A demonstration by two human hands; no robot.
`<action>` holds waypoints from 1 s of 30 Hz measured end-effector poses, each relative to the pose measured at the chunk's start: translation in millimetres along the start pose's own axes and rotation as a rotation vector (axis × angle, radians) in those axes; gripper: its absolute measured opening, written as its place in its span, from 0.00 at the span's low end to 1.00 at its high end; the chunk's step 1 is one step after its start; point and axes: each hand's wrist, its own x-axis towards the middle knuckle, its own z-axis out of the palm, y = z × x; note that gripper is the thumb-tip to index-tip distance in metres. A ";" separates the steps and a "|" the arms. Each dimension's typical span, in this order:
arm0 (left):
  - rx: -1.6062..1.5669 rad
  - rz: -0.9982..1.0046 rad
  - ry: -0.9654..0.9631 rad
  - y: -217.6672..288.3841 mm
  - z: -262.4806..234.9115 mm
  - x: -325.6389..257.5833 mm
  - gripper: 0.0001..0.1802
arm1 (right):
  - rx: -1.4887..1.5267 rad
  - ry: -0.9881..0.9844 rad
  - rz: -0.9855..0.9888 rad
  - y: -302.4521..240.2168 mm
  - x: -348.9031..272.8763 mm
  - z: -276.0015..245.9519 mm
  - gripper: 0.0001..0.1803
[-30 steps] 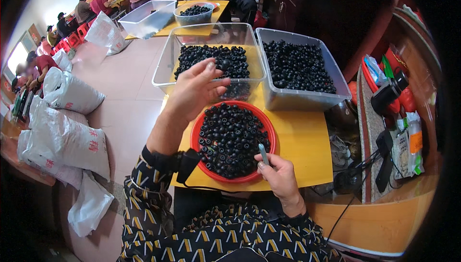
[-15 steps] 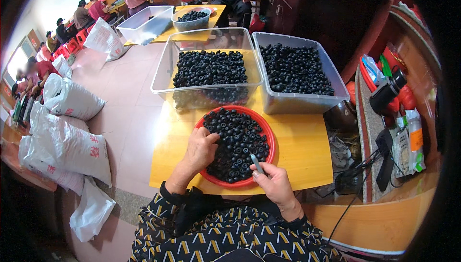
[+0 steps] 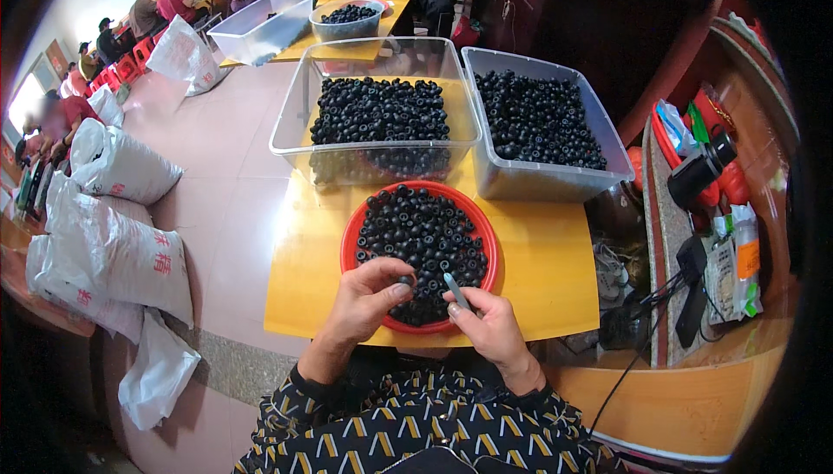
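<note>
A round red basin (image 3: 349,244) full of small round black pieces with holes (image 3: 425,235) sits at the near side of the yellow table (image 3: 547,274). Over its near-left rim, my left hand (image 3: 360,305) pinches one black piece (image 3: 404,281) between thumb and fingers. My right hand (image 3: 493,326) is closed round a slim grey-blue pen-like tool (image 3: 455,290), its tip pointing up and away over the basin's near-right part. The tool's lower end is hidden in the hand. Tool and pinched piece are apart.
Behind the basin stand two clear plastic bins (image 3: 286,146) (image 3: 620,166) of black pieces. White sacks (image 3: 130,266) lie on the floor at left. A stone ledge at right carries a black bottle (image 3: 701,166) and cables. Several people sit farther back.
My left hand has drawn back from the pile toward me and now shows a black piece in its pinch. My right hand, with the tool, has shifted only slightly.
</note>
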 end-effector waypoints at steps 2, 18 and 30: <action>-0.082 -0.020 0.001 -5.7 0.1 -7.1 0.14 | 0.012 -0.013 -0.025 -0.1 2.4 1.5 0.12; -0.493 -0.127 -0.025 -11.1 19.6 -22.3 0.10 | 0.130 -0.089 -0.052 -16.1 13.9 24.0 0.09; -0.689 -0.150 -0.113 -17.7 13.2 -15.8 0.10 | -0.266 0.043 -0.410 -7.3 8.8 13.1 0.15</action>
